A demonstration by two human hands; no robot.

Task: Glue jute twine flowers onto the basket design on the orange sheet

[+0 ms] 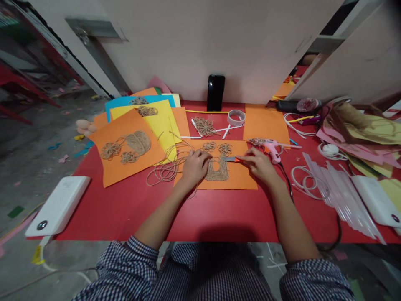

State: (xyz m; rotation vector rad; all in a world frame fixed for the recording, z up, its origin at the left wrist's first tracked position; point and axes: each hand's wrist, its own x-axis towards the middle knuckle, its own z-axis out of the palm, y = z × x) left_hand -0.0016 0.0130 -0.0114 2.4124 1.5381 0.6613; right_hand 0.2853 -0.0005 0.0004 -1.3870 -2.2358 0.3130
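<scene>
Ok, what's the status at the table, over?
Right hand holding orange-handled blade at twine piece. Left hand at the piece's other side. Close by: loose twine beside left hand, pink glue gun near right.

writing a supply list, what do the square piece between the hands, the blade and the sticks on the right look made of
Square piece: likely jute twine, matte and rough; brown fibrous strands show. Blade: probably steel, smooth; flat and grey. Sticks: seemingly hot-melt glue or plastic, satiny; milky and translucent.
</scene>
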